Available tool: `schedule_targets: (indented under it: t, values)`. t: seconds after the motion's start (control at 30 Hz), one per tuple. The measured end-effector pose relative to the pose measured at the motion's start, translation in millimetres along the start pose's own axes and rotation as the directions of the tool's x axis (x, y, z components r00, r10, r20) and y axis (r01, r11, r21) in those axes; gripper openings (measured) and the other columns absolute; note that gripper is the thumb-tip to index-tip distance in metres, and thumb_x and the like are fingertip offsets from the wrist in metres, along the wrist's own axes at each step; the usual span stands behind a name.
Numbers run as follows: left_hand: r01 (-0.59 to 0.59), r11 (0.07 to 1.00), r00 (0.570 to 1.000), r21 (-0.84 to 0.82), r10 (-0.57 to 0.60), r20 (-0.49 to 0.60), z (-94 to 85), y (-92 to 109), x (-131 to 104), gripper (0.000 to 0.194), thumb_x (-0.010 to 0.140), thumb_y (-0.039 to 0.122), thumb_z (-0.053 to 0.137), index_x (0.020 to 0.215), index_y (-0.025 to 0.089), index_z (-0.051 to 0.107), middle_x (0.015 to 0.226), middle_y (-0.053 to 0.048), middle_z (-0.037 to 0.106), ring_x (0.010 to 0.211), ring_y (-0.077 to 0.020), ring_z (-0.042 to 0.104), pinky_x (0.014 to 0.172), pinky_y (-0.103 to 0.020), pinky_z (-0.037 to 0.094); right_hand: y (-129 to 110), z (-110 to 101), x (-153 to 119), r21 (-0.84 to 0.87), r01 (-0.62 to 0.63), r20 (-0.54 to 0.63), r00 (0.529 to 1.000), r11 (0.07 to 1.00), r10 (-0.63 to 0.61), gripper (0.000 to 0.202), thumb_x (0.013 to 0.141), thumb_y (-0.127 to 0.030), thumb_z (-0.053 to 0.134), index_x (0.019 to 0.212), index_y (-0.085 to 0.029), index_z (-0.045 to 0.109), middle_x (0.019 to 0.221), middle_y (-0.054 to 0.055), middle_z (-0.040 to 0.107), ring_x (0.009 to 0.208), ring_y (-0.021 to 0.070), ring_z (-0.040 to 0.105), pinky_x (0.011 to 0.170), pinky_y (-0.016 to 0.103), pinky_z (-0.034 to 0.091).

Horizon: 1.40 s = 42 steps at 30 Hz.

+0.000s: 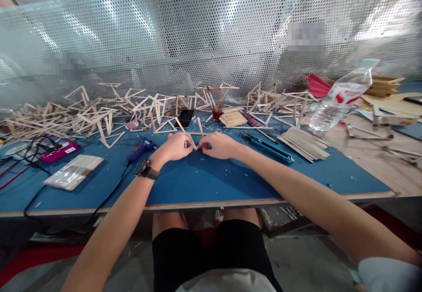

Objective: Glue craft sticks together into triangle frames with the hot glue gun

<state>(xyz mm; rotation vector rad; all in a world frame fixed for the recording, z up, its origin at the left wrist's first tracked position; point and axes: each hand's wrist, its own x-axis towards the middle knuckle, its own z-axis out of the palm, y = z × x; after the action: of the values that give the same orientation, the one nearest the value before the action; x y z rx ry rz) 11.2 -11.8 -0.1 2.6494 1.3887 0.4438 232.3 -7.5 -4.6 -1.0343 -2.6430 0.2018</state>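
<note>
Both my hands are close together over the blue table mat (211,182), pinching thin wooden sticks (200,126) that meet in a pointed corner between my fingertips. My left hand (180,146), with a dark watch on its wrist, is closed on the left side of this joined stick frame. Closed on its right side is my right hand (217,145). A further stick lies across behind the corner. Left of my left hand rests a blue glue gun (141,149), its cable running toward the table's front edge.
Piled stick frames (59,118) line the back by a perforated metal screen (198,32). Loose sticks (305,144), a teal case (270,147) and a plastic bottle (343,96) are at right. A magenta power strip (59,151) and wrapped sticks (74,172) lie left.
</note>
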Motion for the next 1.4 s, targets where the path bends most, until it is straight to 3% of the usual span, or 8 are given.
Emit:
schedule_targets:
  t: [0.53,1.07,1.4]
  values:
    - [-0.004,0.998,1.000,-0.066,0.005,0.007,0.6,-2.9,0.0,0.021,0.088,0.028,0.060,0.078,0.023,0.077,0.110,-0.007,0.074,0.100,-0.0258,0.068,0.093,-0.040,0.049,0.5,-0.3,-0.8,0.009,-0.007,0.007,1.000,1.000,0.007,0.026,0.085,-0.020,0.059,0.103,-0.025,0.078,0.092,0.001,0.077,0.078,0.0162,0.065,0.063,0.026,0.035]
    - [-0.004,1.000,1.000,-0.001,0.004,0.021,2.8,-2.3,0.1,0.025,0.091,0.028,0.054,0.076,0.022,0.074,0.114,-0.007,0.071,0.102,-0.0268,0.066,0.093,-0.044,0.046,1.4,1.1,-1.5,0.004,-0.013,0.002,1.000,1.000,0.013,0.026,0.086,-0.021,0.059,0.103,-0.026,0.077,0.094,0.001,0.077,0.079,0.0164,0.065,0.062,0.026,0.035]
    - [-0.022,1.000,0.999,-0.002,0.022,0.047,-0.5,-4.1,-2.5,0.023,0.090,0.027,0.055,0.082,0.024,0.076,0.120,-0.008,0.070,0.112,-0.0291,0.063,0.098,-0.045,0.045,0.6,0.3,-1.2,-0.004,-0.013,0.006,1.000,1.000,0.013,0.026,0.085,-0.020,0.059,0.103,-0.026,0.077,0.094,0.002,0.077,0.079,0.0169,0.066,0.062,0.026,0.035]
